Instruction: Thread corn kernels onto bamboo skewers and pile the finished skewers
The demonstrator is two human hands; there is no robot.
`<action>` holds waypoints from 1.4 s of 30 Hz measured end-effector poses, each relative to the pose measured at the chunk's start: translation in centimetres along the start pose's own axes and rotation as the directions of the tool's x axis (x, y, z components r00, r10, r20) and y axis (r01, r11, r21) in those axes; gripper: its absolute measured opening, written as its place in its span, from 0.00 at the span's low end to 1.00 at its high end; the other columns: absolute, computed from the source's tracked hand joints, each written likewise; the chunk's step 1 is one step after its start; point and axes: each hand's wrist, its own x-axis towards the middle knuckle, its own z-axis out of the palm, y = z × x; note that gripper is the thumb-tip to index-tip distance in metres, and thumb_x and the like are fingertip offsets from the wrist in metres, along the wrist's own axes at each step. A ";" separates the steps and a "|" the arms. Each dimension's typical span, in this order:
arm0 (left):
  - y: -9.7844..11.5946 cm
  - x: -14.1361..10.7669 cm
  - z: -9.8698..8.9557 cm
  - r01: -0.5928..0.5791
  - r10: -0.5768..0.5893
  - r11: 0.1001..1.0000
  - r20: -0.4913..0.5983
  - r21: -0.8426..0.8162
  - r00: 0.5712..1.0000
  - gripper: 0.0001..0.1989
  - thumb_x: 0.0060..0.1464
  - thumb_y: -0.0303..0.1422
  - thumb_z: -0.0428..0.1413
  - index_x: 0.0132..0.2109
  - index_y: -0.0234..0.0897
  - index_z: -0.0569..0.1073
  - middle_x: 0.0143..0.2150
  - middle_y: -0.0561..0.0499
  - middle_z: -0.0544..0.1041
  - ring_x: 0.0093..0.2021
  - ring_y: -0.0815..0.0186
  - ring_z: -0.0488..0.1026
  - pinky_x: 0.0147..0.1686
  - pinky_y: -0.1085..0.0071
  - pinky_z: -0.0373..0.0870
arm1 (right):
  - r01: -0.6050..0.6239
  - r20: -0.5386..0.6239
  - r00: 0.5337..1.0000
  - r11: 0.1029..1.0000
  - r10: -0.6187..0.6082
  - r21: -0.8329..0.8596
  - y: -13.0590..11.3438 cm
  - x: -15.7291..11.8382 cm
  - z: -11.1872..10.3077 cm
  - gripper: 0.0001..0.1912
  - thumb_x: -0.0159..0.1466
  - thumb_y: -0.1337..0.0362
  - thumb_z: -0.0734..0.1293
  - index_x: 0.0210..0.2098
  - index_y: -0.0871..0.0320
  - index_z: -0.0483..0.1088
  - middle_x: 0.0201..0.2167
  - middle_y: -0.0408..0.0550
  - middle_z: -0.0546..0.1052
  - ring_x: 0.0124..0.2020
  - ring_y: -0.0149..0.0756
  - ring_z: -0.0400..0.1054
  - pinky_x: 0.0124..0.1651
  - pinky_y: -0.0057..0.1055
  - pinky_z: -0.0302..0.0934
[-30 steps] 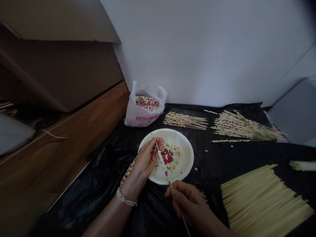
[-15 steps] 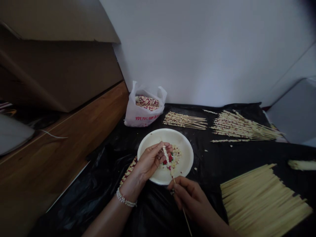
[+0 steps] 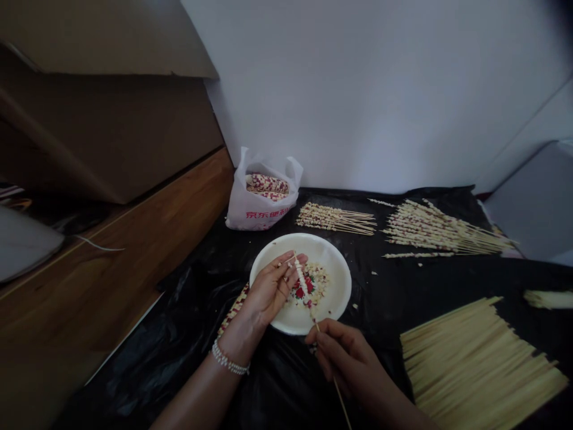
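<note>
My right hand [image 3: 342,352] is closed round the lower part of a thin wooden skewer [image 3: 341,399]. Pale and dark-red corn kernels [image 3: 303,285] are threaded along its upper length. At the skewer's tip, my left hand [image 3: 273,289] is curled palm up with thumb and fingers close together, and a few loose kernels sit among them. Both hands work over a white bowl [image 3: 338,307] with a red flower print and loose kernels at its bottom. Partly hidden behind my left wrist lies a speckled corn cob [image 3: 233,310].
A white plastic bag [image 3: 262,206] holds speckled cobs. Threaded skewers lie in a small bundle [image 3: 333,218] and a larger pile [image 3: 439,230]. Bare skewers [image 3: 478,364] spread at the right, near a pale cob [image 3: 548,299]. Black plastic sheeting [image 3: 380,280] covers the surface; a cardboard box [image 3: 111,119] stands left.
My left fingers have shifted slightly up to the skewer's tip and opened a little, uncovering more of the threaded kernels. My right hand keeps its grip almost in place.
</note>
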 end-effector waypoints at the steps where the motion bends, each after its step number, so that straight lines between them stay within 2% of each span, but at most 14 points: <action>1: 0.0 0.0 0.0 -0.008 0.007 1.000 0.010 0.005 1.000 0.11 0.56 0.20 0.51 0.45 0.29 0.74 0.44 0.36 0.79 0.47 0.61 0.77 0.46 0.70 0.74 | -0.003 0.004 1.000 1.000 0.003 -0.005 -0.1 0.0 0.0 0.16 0.64 0.52 0.64 0.33 0.59 0.71 0.12 0.33 0.61 0.13 0.24 0.45 0.18 0.26 0.35; 6: 0.1 0.2 0.0 0.001 -0.001 1.000 -0.008 0.003 1.000 0.09 0.58 0.24 0.52 0.45 0.30 0.73 0.44 0.37 0.79 0.47 0.59 0.77 0.48 0.67 0.74 | -0.035 0.023 0.999 0.999 0.035 -0.004 -0.3 0.0 0.0 0.17 0.63 0.51 0.64 0.33 0.59 0.71 0.12 0.33 0.61 0.12 0.23 0.45 0.17 0.25 0.35; 10: 0.4 0.4 0.0 0.048 -0.051 0.993 -0.030 -0.105 0.998 0.12 0.57 0.20 0.48 0.47 0.25 0.70 0.45 0.33 0.78 0.48 0.57 0.77 0.48 0.64 0.74 | -0.035 0.022 0.999 0.999 0.035 0.004 -0.1 0.0 0.0 0.18 0.62 0.50 0.65 0.33 0.60 0.71 0.12 0.34 0.62 0.12 0.23 0.46 0.16 0.24 0.35; 15: 0.5 0.0 0.2 0.016 -0.018 0.999 -0.039 -0.047 0.999 0.21 0.53 0.12 0.47 0.53 0.26 0.67 0.47 0.36 0.78 0.48 0.61 0.77 0.49 0.68 0.73 | -0.068 0.040 0.997 0.997 0.066 0.032 -0.2 0.0 0.1 0.18 0.61 0.49 0.65 0.33 0.60 0.70 0.12 0.33 0.62 0.11 0.22 0.44 0.15 0.23 0.35; 21: 0.4 0.0 0.2 -0.047 0.046 0.999 -0.079 -0.008 0.996 0.16 0.56 0.16 0.50 0.50 0.26 0.70 0.47 0.36 0.79 0.47 0.63 0.77 0.44 0.75 0.75 | -0.091 0.054 0.994 0.996 0.091 0.008 -0.4 -0.2 0.2 0.17 0.62 0.50 0.65 0.33 0.60 0.70 0.13 0.34 0.63 0.11 0.21 0.45 0.14 0.23 0.35; 27: 0.3 0.5 -0.1 -0.147 0.139 0.985 -0.093 -0.090 0.986 0.11 0.56 0.16 0.51 0.45 0.25 0.73 0.45 0.36 0.79 0.45 0.61 0.78 0.43 0.74 0.76 | -0.122 0.115 0.986 0.992 0.118 0.029 0.3 -0.3 0.3 0.18 0.62 0.49 0.65 0.32 0.59 0.70 0.12 0.34 0.64 0.09 0.21 0.44 0.13 0.23 0.34; 34: 0.4 0.7 -0.3 -0.162 0.148 0.979 -0.109 -0.127 0.983 0.09 0.54 0.16 0.53 0.40 0.28 0.75 0.40 0.40 0.81 0.41 0.64 0.79 0.42 0.76 0.76 | -0.170 0.121 0.980 0.983 0.161 0.073 0.2 -0.3 0.5 0.18 0.61 0.49 0.66 0.31 0.59 0.70 0.12 0.34 0.65 0.08 0.20 0.44 0.11 0.22 0.34; 42: 0.6 0.6 -0.1 -0.197 0.177 0.972 -0.153 -0.126 0.972 0.11 0.55 0.15 0.51 0.40 0.28 0.74 0.41 0.40 0.80 0.40 0.66 0.79 0.43 0.76 0.76 | -0.167 0.124 0.980 0.981 0.155 0.098 -0.2 -0.5 0.7 0.19 0.60 0.48 0.66 0.30 0.60 0.69 0.11 0.34 0.65 0.08 0.20 0.44 0.11 0.22 0.33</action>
